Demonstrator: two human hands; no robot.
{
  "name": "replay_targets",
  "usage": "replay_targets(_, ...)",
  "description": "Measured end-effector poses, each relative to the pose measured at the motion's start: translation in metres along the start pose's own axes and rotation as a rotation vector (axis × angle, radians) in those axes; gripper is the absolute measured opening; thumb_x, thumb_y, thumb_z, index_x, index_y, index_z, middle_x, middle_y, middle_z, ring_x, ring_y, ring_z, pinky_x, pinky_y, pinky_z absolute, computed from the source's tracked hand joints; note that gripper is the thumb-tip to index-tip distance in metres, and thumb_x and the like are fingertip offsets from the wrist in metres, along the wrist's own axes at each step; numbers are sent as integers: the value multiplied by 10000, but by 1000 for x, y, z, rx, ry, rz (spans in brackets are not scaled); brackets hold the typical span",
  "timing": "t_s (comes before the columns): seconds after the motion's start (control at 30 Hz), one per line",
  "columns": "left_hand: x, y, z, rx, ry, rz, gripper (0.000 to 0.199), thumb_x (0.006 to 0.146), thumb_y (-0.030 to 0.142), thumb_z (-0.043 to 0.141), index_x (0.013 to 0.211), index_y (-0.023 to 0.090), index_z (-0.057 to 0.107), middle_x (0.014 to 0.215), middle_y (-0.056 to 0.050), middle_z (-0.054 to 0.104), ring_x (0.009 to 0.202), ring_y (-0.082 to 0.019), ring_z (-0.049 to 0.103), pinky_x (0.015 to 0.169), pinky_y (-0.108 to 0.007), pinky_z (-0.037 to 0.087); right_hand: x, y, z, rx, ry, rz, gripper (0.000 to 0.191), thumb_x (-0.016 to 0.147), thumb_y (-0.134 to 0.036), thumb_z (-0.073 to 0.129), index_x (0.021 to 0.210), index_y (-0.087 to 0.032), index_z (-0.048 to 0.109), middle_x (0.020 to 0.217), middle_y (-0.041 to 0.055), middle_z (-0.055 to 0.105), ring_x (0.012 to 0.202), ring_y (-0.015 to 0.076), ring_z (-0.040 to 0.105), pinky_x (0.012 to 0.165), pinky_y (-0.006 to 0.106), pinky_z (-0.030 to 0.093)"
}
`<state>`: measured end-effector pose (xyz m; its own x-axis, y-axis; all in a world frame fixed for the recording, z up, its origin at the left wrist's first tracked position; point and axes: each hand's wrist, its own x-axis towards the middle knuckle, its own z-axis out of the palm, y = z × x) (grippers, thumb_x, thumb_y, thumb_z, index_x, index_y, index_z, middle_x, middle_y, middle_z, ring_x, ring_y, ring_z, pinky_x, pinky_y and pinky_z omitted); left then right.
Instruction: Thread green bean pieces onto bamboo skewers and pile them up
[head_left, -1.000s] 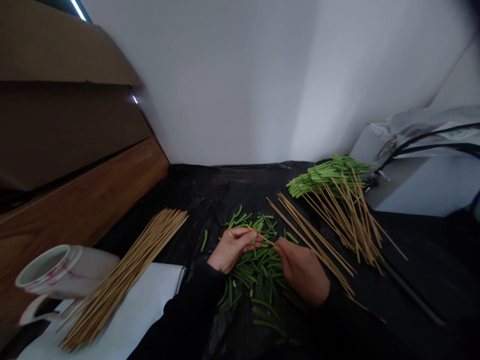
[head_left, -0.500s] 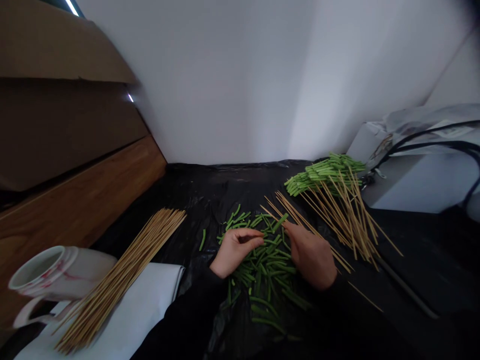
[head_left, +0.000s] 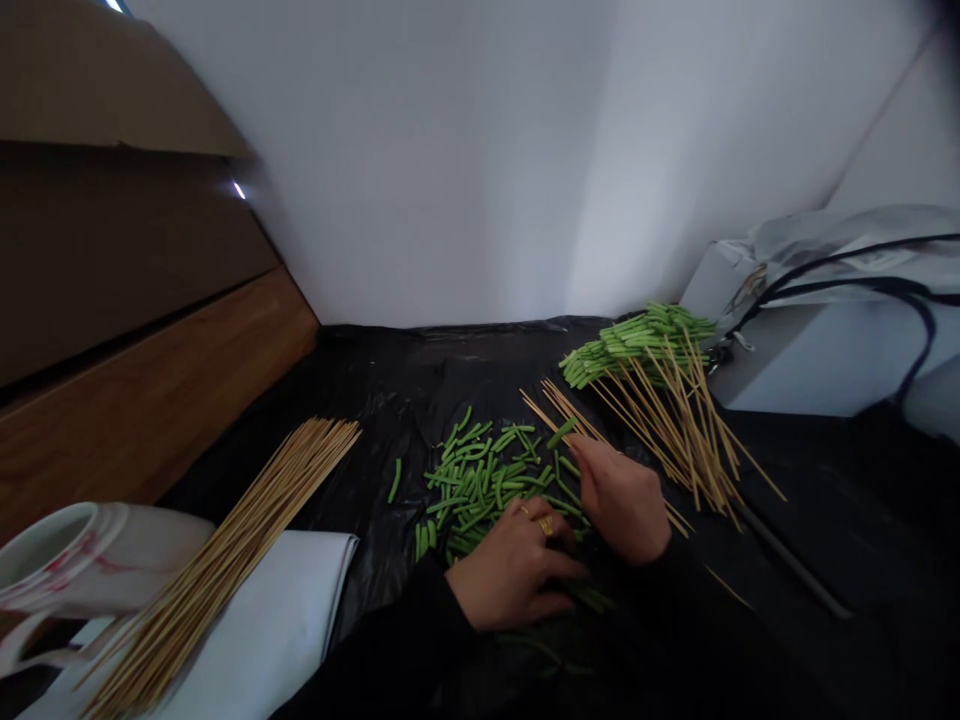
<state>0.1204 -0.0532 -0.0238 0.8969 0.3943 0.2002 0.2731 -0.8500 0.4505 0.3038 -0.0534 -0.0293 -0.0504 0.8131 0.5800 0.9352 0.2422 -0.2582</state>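
Observation:
My left hand [head_left: 521,565], with gold rings, reaches palm down over the pile of cut green beans [head_left: 480,480]. Its fingers are bent and somewhat apart, touching the beans, with the fingertips partly lost in shadow. To its right, my right hand [head_left: 622,500] is closed around a thin bamboo skewer [head_left: 727,587], whose lower end sticks out below the wrist. A short bean piece [head_left: 561,432] shows just beyond its fingertips, at the skewer's upper end. Several loose skewers [head_left: 551,393] lie beside and partly behind this hand.
Bundled bare skewers [head_left: 247,540] rest at left on a white folded sheet [head_left: 277,620], by a white mug [head_left: 127,560]. Skewered beans [head_left: 637,345] are stacked at the back right near a white box [head_left: 810,360] and black cables [head_left: 855,285]. Black plastic [head_left: 390,365] covers the table.
My left hand has moved down and right, from near the right fingertips onto the bean pile, its pinch loosened. My right hand stays closed in nearly the same place. The view has shifted slightly.

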Motion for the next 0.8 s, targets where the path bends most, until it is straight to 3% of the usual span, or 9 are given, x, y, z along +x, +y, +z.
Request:
replay_targets(0.2,4,-3,4,165,64,-23,77,824,261,611,847,203,655,964,-52,643,985,-222,488,824,-381,328,1,2,-2,-13,13,18,308,926,-168,385,1141,-157,606,997,78,700,880,162,655,776,244,456)
replay_targets(0.33,3,-8,-1,209,147,-89,109,863,220,540,813,200,635,933,-47,649,951,-208,503,816,-379,337,1,1,-2,0,19,26,309,926,-168,385,1135,-169,612,994,74,706,879,160,659,767,242,463)
replay_targets(0.47,-1,-16,-8,240,239,-286,126,877,206,514,856,208,638,891,-46,655,924,-213,519,808,-382,355,2,1,-3,-3,41,21,296,931,-181,392,1119,-160,620,997,71,707,876,161,663,767,246,464)
replay_targets(0.6,-5,-23,-11,239,362,-448,269,838,57,476,972,214,649,965,-50,665,974,-222,521,834,-379,374,2,0,-3,-3,36,32,279,942,-214,392,1094,-163,620,972,68,707,859,162,661,749,248,448)
replay_targets(0.67,-5,-23,-10,212,373,-432,341,838,36,455,1050,227,642,1036,-49,663,1011,-223,517,856,-385,372,2,1,-2,12,-9,42,276,948,-230,380,1079,-178,617,939,61,704,834,155,656,711,243,431)
replay_targets(0.8,-1,-17,-6,136,250,-253,309,892,159,473,1149,253,616,1088,-67,660,1081,-231,509,914,-418,347,2,6,3,2,-156,76,210,925,-242,403,903,-203,608,784,27,675,696,136,625,589,239,356)
